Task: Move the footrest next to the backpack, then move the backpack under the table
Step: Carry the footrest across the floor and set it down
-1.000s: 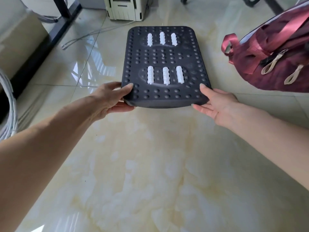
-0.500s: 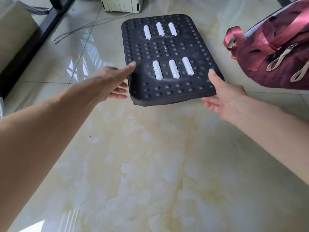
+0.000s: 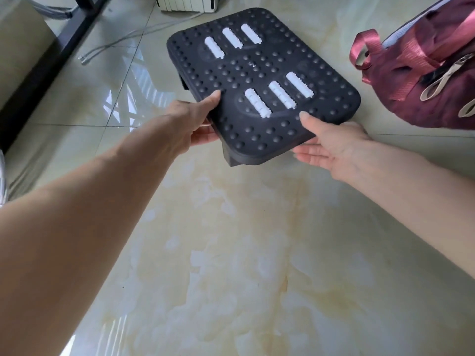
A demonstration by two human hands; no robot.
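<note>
Left hand [image 3: 190, 122] and right hand [image 3: 334, 147] both grasp the near edge of the black footrest [image 3: 262, 80], near the maroon backpack [image 3: 424, 73].

Dark studded footrest [image 3: 259, 80] beside maroon backpack [image 3: 421, 80]

Both arms extend toward frame centre. Left hand [image 3: 191, 122] and right hand [image 3: 331, 143] clamp the footrest [image 3: 262, 80], thumbs on top.
</note>
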